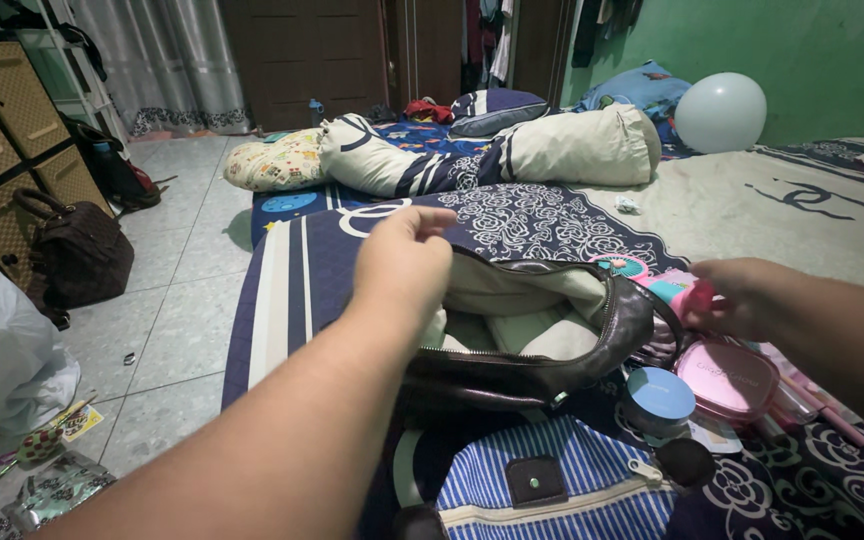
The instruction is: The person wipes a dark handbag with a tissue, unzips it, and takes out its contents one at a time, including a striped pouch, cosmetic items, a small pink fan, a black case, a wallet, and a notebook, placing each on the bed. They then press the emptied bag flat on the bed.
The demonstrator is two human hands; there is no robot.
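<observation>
A dark brown leather handbag (552,370) lies unzipped on the patterned mattress, its pale lining showing. My left hand (404,262) pinches the bag's far rim and holds it apart. My right hand (742,297) is at the bag's right side, fingers closed on a small pink item (697,297). Just below that hand sit a round pink compact (727,380) and a round jar with a light blue lid (660,395). A blue and white striped pouch (562,490) lies in front of the bag.
Bolsters and pillows (572,148) are piled at the mattress head, with a pale balloon (720,112) by the green wall. On the tiled floor at left stand a brown handbag (77,250), a white plastic bag (2,350) and wicker drawers (12,110).
</observation>
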